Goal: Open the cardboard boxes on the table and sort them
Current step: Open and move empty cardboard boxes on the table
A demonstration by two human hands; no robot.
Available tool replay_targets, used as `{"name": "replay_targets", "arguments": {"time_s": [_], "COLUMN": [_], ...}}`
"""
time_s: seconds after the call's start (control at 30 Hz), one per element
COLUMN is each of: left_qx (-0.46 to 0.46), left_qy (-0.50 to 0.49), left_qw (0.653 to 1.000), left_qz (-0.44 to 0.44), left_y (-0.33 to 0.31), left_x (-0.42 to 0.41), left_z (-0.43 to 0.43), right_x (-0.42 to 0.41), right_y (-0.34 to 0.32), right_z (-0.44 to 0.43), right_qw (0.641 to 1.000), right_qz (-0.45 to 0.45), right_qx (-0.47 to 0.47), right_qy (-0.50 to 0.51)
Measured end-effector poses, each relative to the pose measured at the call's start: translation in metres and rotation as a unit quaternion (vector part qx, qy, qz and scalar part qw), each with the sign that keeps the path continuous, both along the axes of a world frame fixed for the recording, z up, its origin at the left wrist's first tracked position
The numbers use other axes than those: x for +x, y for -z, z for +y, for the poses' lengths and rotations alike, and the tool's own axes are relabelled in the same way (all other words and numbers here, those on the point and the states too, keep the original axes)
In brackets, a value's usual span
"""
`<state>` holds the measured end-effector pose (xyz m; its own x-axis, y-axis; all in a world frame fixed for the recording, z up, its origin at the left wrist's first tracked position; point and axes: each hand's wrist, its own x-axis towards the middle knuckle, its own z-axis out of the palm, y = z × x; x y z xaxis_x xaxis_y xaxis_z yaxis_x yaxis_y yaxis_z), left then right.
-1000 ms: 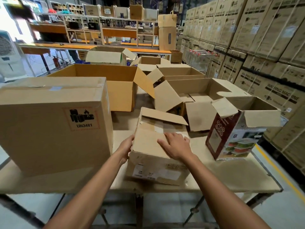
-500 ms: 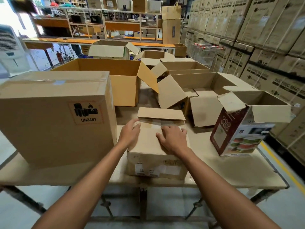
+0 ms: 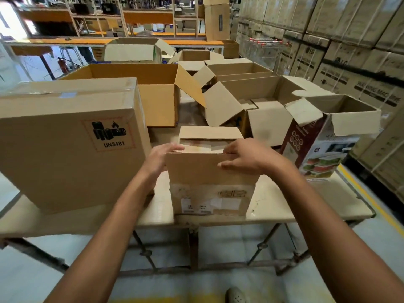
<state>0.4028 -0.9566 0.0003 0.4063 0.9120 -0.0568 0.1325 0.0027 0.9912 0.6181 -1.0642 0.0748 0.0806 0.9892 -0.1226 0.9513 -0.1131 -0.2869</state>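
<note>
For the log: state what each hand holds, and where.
Right hand pinches the small box by its near flap, top edge; left hand only touches the flap's left end.

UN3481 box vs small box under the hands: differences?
The UN3481 box is far bigger than the small box. The UN3481 box is closed and untouched; the small box has flaps raised, right hand gripping its near flap, left hand touching its left edge. Both are brown cardboard, on the table.
</note>
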Motion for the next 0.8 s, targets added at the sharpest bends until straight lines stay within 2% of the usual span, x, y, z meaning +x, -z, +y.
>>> {"name": "replay_targets", "arguments": {"time_s": [0.03, 0.1, 0.2, 0.27, 0.37, 0.43, 0.47, 0.5, 0.63, 0.8], "left_qx": [0.015, 0.03, 0.08, 0.152, 0.281, 0.347, 0.361, 0.365, 0.324, 0.282], "left_qy": [0.019, 0.097, 0.211, 0.21, 0.169, 0.132, 0.118, 0.11, 0.082, 0.041], "left_qw": [1.0, 0.994, 0.96, 0.927, 0.859, 0.82, 0.813, 0.816, 0.873, 0.891], "left_qz": [0.009, 0.04, 0.167, 0.272, 0.393, 0.435, 0.441, 0.434, 0.356, 0.354], "left_y": [0.002, 0.01, 0.026, 0.041, 0.062, 0.074, 0.077, 0.077, 0.068, 0.049], "left_x": [-0.006, -0.017, -0.027, -0.029, -0.02, -0.011, -0.008, -0.005, 0.001, 0.029], "left_z": [-0.005, -0.013, -0.031, -0.038, -0.048, -0.053, -0.053, -0.052, -0.03, 0.021], "right_x": [-0.003, -0.008, -0.014, -0.013, -0.009, -0.008, -0.007, -0.006, 0.007, 0.037], "right_y": [-0.001, 0.001, 0.016, 0.044, 0.087, 0.103, 0.106, 0.106, 0.099, 0.101], "right_z": [-0.007, -0.022, -0.036, -0.033, -0.024, -0.019, -0.017, -0.014, -0.001, 0.034], "right_qw": [1.0, 0.996, 0.982, 0.99, 0.999, 0.996, 0.996, 0.996, 0.998, 0.992], "right_qz": [-0.008, 0.041, 0.126, 0.091, -0.034, -0.085, -0.094, -0.086, 0.031, -0.005], "right_qx": [-0.022, -0.08, -0.136, -0.104, -0.012, 0.004, 0.006, 0.008, 0.05, 0.105], "right_qy": [-0.011, -0.024, -0.03, -0.017, 0.003, -0.004, -0.002, 0.002, 0.039, 0.075]}}
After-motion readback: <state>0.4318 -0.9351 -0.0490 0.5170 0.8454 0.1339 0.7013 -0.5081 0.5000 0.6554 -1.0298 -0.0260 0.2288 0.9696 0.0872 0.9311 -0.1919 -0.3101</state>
